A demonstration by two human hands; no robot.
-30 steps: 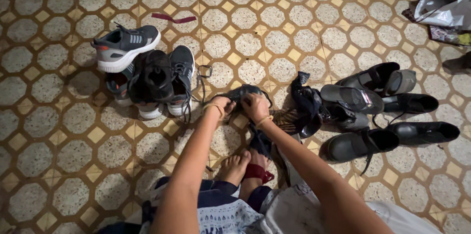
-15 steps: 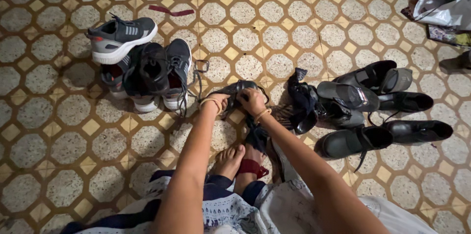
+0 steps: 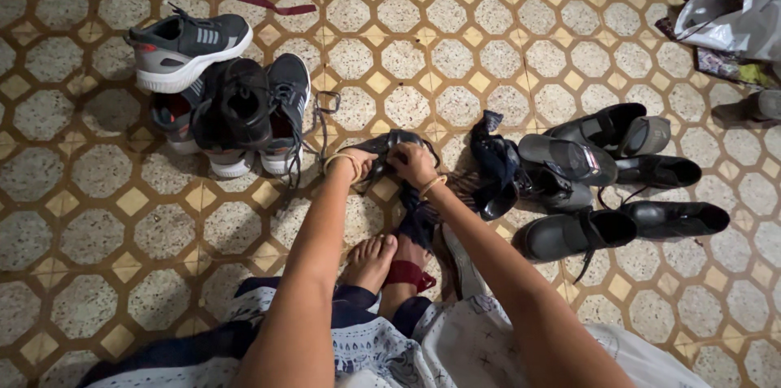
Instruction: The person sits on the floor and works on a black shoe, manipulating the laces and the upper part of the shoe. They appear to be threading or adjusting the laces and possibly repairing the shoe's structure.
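- The left hand (image 3: 351,165) and the right hand (image 3: 412,163) sit close together on the tiled floor (image 3: 455,22), both closed on a dark shoe (image 3: 389,146) that lies just ahead of the person's bare feet (image 3: 370,259).
- The fingers curl over the shoe's upper edge; whether they are pulling on a strap, a lace or the tongue is too small to tell.
- That shoe is off the foot: both feet rest bare on the tiles below it, one with a red strap (image 3: 404,272) across it, so nothing is worn yet.
- To the left stands a group of sneakers (image 3: 244,115), dark ones side by side with loose laces trailing toward the hands, and a grey sneaker (image 3: 189,48) tipped up behind them; none of these is being touched.
- To the right lies a cluster of black shoes and sandals (image 3: 602,168), untouched, with a dark cloth or sock (image 3: 493,152) bunched between them and the held shoe.
- Judged from this, the work on the one shoe looks to be at an early stage, with the handling under way and every other pair left as it lies.
- A plastic bag (image 3: 732,18) sits at the far right corner.
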